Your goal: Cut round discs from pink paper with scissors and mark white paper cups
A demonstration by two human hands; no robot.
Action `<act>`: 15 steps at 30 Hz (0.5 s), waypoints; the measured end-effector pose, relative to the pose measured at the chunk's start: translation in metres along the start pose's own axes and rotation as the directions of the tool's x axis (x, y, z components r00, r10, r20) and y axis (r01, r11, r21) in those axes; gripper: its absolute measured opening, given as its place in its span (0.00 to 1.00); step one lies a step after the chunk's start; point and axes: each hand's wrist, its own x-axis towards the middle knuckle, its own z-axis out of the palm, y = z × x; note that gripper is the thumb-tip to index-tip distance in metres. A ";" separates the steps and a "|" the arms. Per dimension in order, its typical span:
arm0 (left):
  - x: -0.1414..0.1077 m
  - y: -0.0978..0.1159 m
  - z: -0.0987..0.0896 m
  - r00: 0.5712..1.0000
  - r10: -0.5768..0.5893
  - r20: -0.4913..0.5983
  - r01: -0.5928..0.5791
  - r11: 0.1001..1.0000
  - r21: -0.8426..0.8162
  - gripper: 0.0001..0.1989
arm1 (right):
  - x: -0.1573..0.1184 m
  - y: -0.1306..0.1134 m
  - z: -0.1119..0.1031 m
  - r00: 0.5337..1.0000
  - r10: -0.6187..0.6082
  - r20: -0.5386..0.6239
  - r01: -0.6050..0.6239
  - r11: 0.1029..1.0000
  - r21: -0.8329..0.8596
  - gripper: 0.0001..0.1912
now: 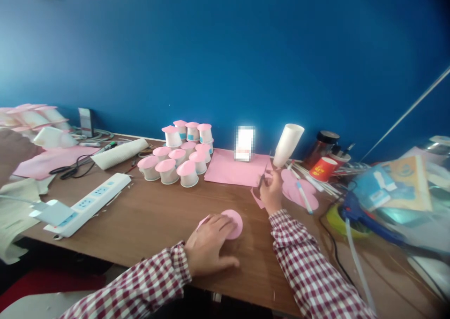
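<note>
My left hand lies open on the wooden table, its fingers stretched over a round pink paper disc. The disc's right side shows past my fingertips; the rest is covered. Farther right, my right hand is closed around a pair of dark scissors, with the handles mostly hidden in the fingers. Under and beside that hand lie a pink paper scrap and several cut pink discs. A pink sheet lies flat just left of the scissors.
Several white paper cups with pink tops stand at the back centre. A stack of white cups leans behind my right hand. Left is a power strip; right are a red cup and a blue glue gun. Another person's arm shows at far left.
</note>
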 end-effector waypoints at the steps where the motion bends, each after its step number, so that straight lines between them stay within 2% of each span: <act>1: -0.003 0.003 -0.001 0.999 0.035 0.019 -0.035 0.999 -0.019 0.40 | -0.001 0.000 0.000 1.000 -0.010 0.013 0.010 1.000 -0.019 0.22; 4: -0.009 0.009 -0.004 0.988 0.139 0.065 -0.135 0.989 -0.063 0.45 | -0.002 0.000 0.000 0.999 -0.021 0.030 0.023 0.998 -0.060 0.22; 8: -0.016 0.014 -0.005 0.955 0.275 0.111 -0.262 0.958 -0.119 0.41 | -0.001 0.000 0.000 0.999 -0.029 0.026 0.031 0.998 -0.050 0.22; 12: -0.026 0.021 0.000 0.925 0.362 0.117 -0.342 0.926 -0.162 0.23 | -0.001 -0.001 0.000 0.999 -0.014 0.037 0.017 0.997 -0.072 0.22; 15: -0.030 0.031 -0.001 0.907 0.414 0.073 -0.377 0.878 -0.295 0.12 | -0.001 0.000 0.001 0.999 -0.006 0.038 0.009 0.997 -0.080 0.22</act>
